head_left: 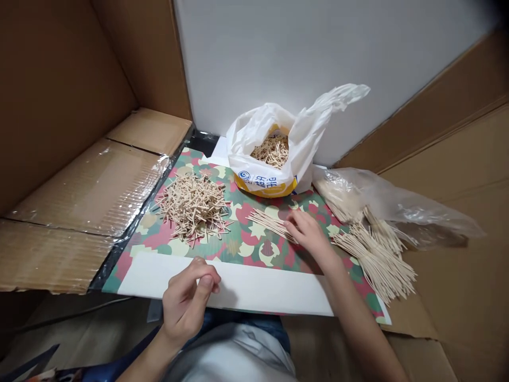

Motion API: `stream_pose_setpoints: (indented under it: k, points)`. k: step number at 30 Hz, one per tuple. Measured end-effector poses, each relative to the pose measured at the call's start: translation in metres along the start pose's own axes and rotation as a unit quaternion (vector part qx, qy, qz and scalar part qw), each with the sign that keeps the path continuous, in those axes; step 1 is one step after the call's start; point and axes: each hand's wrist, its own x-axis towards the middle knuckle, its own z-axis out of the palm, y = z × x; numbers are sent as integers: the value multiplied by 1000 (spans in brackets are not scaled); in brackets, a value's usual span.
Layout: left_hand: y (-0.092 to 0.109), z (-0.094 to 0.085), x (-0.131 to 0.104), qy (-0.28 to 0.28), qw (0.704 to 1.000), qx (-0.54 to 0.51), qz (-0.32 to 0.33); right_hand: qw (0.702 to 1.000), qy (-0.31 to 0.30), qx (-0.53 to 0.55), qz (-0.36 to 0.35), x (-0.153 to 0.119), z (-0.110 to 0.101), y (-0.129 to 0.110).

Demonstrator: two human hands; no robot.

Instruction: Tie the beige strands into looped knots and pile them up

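Observation:
My right hand (305, 229) reaches over the tabletop, thumb and fingertips closing on the right end of a small row of thin pale sticks (268, 223). My left hand (191, 297) hovers above the white front strip. Its fingers are curled with the thumb against them; anything inside is hidden. Left of the row lies a loose heap of short stick pieces (193, 206). To the right, several bundles of long thin sticks (376, 257) lie partly over the table's right edge.
Behind the sticks stands an open white plastic bag (254, 178) filled with short pieces. A clear plastic bag (401, 204) lies at the right. Cardboard (91, 185) borders the left side, and a camouflage-patterned cover (242, 241) lies on the table.

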Motion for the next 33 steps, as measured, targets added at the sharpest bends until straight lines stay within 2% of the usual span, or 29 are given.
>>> stream_pose_setpoints:
  k: [2,4,10,16,33]
  points:
    - [0,9,-1,-25,1000,2,-5,998,-5,-58,8,-10,3,16]
    - [0,19,0,-47,999,-2,-3,995,-10,-100,0,-12,8,21]
    - [1,39,5,-104,993,-22,45,986,-12,-156,-55,19,24,17]
    - [-2,44,9,-104,994,-24,25,978,-44,-146,-142,36,29,19]
    - [-9,46,15,-110,993,-25,21,975,-71,-143,-154,40,26,19]
